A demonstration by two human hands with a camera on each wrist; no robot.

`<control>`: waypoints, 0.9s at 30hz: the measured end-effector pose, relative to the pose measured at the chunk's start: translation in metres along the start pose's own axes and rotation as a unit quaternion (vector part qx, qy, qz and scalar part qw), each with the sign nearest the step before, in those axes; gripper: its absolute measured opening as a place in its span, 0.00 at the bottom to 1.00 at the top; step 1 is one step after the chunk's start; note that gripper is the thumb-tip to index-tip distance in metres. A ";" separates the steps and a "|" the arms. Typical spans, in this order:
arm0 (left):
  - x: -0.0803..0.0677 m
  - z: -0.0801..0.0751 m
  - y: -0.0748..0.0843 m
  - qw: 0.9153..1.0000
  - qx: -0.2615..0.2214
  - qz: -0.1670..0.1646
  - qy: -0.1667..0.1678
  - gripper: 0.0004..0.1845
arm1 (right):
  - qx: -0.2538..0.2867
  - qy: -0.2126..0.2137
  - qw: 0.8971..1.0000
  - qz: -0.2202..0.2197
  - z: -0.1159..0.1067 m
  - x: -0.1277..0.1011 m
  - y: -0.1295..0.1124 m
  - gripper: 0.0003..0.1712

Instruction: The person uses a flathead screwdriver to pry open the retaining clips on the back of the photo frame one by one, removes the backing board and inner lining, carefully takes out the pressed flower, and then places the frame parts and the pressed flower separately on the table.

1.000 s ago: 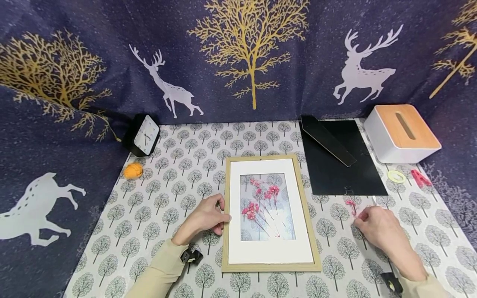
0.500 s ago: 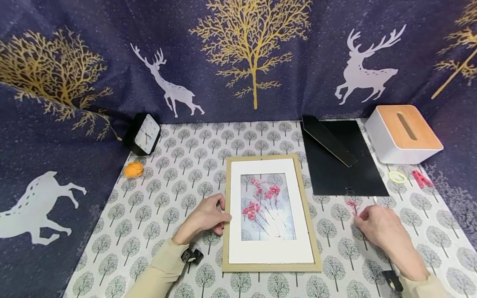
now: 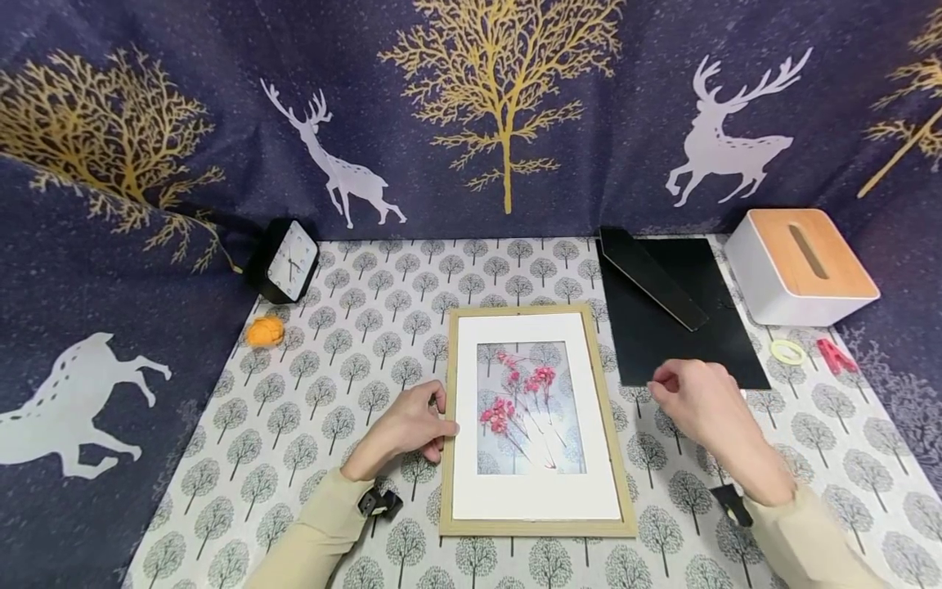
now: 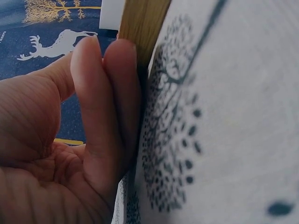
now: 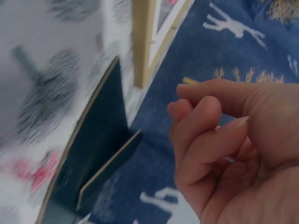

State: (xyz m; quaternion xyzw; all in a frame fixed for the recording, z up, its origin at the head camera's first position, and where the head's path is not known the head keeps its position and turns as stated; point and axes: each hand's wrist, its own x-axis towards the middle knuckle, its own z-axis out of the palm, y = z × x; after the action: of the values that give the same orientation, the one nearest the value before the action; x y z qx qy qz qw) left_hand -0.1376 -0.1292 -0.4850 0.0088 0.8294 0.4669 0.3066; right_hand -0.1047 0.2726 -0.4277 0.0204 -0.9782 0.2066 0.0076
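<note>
The wooden picture frame (image 3: 536, 421) lies flat on the tree-print tablecloth (image 3: 346, 360), near the middle of the table and close to the person. Its long axis runs away from the person toward the back curtain, so it sits in portrait orientation, the short edges nearest and farthest. Inside it are a white mat and pressed pink flowers (image 3: 518, 401), whose stems slant down toward the near right corner of the opening while the blooms spread up and to the left.

The left hand (image 3: 403, 429) rests on the cloth against the frame's left edge; in the left wrist view its fingertips (image 4: 110, 93) are straight and press flat to the wood, gripping nothing. The right hand (image 3: 699, 401) hovers above the cloth to the right of the frame, over the near edge of the black backing board (image 3: 680, 327). In the right wrist view its fingers (image 5: 201, 135) are curled in toward the thumb; I cannot tell whether anything is pinched between them.

The backing board lies just right of the frame, its stand strut pointing diagonally toward the back left. No brand or lettering can be read anywhere; the small black clock (image 3: 287, 262) at the back left shows only hands and tick marks at this size.
</note>
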 end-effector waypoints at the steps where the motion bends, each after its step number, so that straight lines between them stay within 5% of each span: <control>1: 0.000 0.000 0.000 1.000 0.001 -0.002 0.000 0.16 | 0.004 0.000 1.000 -0.010 0.002 0.004 -0.005 0.04; 12: 0.001 0.000 0.000 1.000 -0.009 -0.007 -0.004 0.16 | 0.031 -0.024 0.995 -0.094 0.025 0.047 -0.051 0.06; 27: 0.002 -0.001 -0.002 1.000 -0.011 -0.010 -0.009 0.16 | 0.028 -0.095 0.982 -0.162 0.064 0.089 -0.079 0.12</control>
State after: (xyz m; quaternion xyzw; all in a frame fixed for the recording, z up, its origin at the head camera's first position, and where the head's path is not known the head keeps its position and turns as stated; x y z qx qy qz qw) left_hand -0.1393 -0.1303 -0.4878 0.0007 0.8214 0.4730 0.3188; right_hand -0.1904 0.1713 -0.4524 0.1980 -0.9522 0.2266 -0.0530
